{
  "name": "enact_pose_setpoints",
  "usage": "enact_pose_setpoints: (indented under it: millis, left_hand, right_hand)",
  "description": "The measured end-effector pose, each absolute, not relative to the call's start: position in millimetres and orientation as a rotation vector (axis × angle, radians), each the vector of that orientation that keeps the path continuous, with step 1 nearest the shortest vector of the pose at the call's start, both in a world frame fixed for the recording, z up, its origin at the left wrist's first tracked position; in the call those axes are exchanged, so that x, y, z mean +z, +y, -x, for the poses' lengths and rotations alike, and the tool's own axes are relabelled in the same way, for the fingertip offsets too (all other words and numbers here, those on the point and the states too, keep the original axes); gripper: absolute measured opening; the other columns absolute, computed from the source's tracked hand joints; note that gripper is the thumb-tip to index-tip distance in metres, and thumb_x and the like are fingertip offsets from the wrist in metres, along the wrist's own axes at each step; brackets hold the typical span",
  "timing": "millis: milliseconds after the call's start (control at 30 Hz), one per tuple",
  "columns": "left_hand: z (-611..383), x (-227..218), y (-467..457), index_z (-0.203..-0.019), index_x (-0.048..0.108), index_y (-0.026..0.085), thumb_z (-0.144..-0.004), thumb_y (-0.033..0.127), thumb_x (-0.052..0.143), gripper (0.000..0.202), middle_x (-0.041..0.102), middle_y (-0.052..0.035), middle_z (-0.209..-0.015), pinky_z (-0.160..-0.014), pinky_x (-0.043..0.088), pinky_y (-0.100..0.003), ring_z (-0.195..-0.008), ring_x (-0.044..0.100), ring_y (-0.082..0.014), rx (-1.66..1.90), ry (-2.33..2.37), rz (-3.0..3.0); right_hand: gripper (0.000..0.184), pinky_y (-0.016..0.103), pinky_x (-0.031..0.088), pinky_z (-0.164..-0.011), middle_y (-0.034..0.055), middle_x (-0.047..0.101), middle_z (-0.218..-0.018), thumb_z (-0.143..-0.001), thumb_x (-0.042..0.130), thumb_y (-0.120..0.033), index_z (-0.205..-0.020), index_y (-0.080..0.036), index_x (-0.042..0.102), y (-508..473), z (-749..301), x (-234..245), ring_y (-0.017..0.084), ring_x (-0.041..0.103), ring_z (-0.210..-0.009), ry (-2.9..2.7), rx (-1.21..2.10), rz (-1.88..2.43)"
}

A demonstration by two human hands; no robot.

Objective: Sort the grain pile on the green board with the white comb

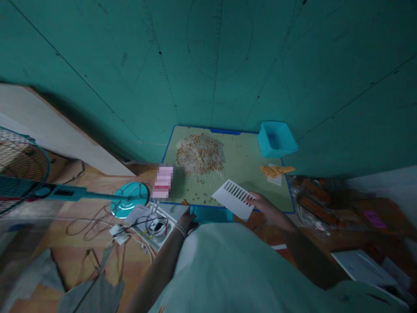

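Right grip (pixel 258 202) was pinched on slotted white sheet (pixel 233 202) | seemed light, stiff; edge suited holding | left grip (pixel 185 218) was unclear

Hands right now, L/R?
Left hand: by the board's near edge; open or closed, can't tell.
Right hand: closed on the white slotted sheet.

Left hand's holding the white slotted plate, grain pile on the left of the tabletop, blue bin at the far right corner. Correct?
Wrong hand: the head view shows the right hand holding the white slotted plate. Grain pile and blue bin are as you say.
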State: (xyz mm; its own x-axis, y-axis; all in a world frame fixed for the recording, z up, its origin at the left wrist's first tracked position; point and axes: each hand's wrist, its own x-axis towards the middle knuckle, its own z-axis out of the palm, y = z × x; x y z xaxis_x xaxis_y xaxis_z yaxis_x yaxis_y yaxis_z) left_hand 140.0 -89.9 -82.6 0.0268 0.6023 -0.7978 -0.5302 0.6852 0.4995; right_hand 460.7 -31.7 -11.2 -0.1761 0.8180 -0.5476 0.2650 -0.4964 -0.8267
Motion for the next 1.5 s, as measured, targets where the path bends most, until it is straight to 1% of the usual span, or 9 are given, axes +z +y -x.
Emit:
enact_pose_setpoints:
  millis: [167,367,500,633,767,933,1067,1233,1500]
  left_hand:
    - [-138,-84,-91,-0.101,0.057,0.019,-0.051,0.001,0.057,0.053,0.062,0.003,-0.058,-0.05,0.049,-0.028,-0.05,0.059,-0.0153,0.878,1.352,-0.041]
    - [-136,-77,-94,-0.094,0.057,0.018,-0.053,0.003,0.057,0.043,0.061,0.0017,-0.058,-0.048,0.047,-0.027,-0.048,0.056,-0.0143,0.867,1.366,-0.076]
    - [-134,-71,-97,-0.091,0.057,0.019,-0.053,0.005,0.059,0.04,0.061,0.0019,-0.059,-0.051,0.048,-0.027,-0.049,0.056,-0.0131,0.872,1.384,-0.064]
    - [-129,-75,-100,-0.09,0.056,0.02,-0.053,0.007,0.061,0.04,0.062,0.0018,-0.063,-0.058,0.05,-0.028,-0.055,0.058,-0.0139,0.908,1.353,-0.059]
    - [-123,-85,-102,-0.091,0.053,0.02,-0.05,0.008,0.061,0.043,0.063,0.0005,-0.068,-0.06,0.05,-0.031,-0.059,0.06,-0.0158,0.942,1.355,-0.056]
    - [-119,-91,-105,-0.09,0.051,0.021,-0.05,0.008,0.059,0.043,0.06,0.002,-0.064,-0.057,0.049,-0.03,-0.055,0.058,-0.0152,0.914,1.393,-0.047]
    - [-118,-91,-107,-0.092,0.051,0.022,-0.053,0.009,0.057,0.042,0.06,0.002,-0.065,-0.057,0.048,-0.029,-0.055,0.058,-0.0147,0.907,1.395,-0.046]
    - [-117,-94,-108,-0.092,0.051,0.022,-0.055,0.007,0.056,0.041,0.059,0.0036,-0.062,-0.056,0.048,-0.028,-0.051,0.056,-0.0126,0.939,1.37,-0.04]
    - [-115,-98,-111,-0.093,0.054,0.022,-0.055,0.009,0.063,0.041,0.062,0.0008,-0.068,-0.061,0.049,-0.029,-0.058,0.06,-0.0146,0.943,1.393,-0.015]
  right_hand:
    - [0.02,0.027,0.041,-0.063,0.0013,0.066,-0.071,-0.064,0.062,-0.029,-0.079,-0.016,0.062,-28,-446,-15,0.016,0.057,-0.066,-1.413,1.758,1.633]
    - [0.021,0.027,0.042,-0.064,0.0003,0.068,-0.071,-0.065,0.063,-0.03,-0.082,-0.017,0.064,-27,-437,-9,0.017,0.058,-0.067,-1.504,1.832,1.605]
    - [0.027,0.03,0.045,-0.069,0.0027,0.069,-0.079,-0.066,0.064,-0.035,-0.086,-0.017,0.064,-18,-438,1,0.019,0.061,-0.073,-1.403,1.799,1.562]
    - [0.029,0.031,0.044,-0.07,0.0027,0.068,-0.077,-0.063,0.065,-0.037,-0.085,-0.017,0.062,-2,-438,1,0.019,0.06,-0.072,-1.339,1.66,1.62]
    - [0.029,0.031,0.044,-0.068,0.0015,0.066,-0.073,-0.063,0.065,-0.038,-0.083,-0.018,0.061,9,-430,-7,0.018,0.059,-0.068,-1.331,1.636,1.631]
    - [0.024,0.029,0.044,-0.067,0.0005,0.065,-0.072,-0.065,0.064,-0.033,-0.083,-0.017,0.061,14,-415,-12,0.016,0.058,-0.067,-1.366,1.7,1.589]
    - [0.022,0.03,0.045,-0.069,0.0006,0.066,-0.074,-0.068,0.062,-0.029,-0.086,-0.017,0.062,18,-406,-13,0.016,0.06,-0.069,-1.379,1.725,1.578]
    - [0.018,0.027,0.045,-0.066,-0.0003,0.066,-0.071,-0.069,0.062,-0.025,-0.085,-0.018,0.062,24,-397,-18,0.015,0.059,-0.066,-1.374,1.765,1.557]
    - [0.02,0.027,0.045,-0.065,-0.0009,0.066,-0.071,-0.069,0.062,-0.024,-0.087,-0.017,0.062,29,-386,-23,0.014,0.06,-0.064,-1.393,1.809,1.531]
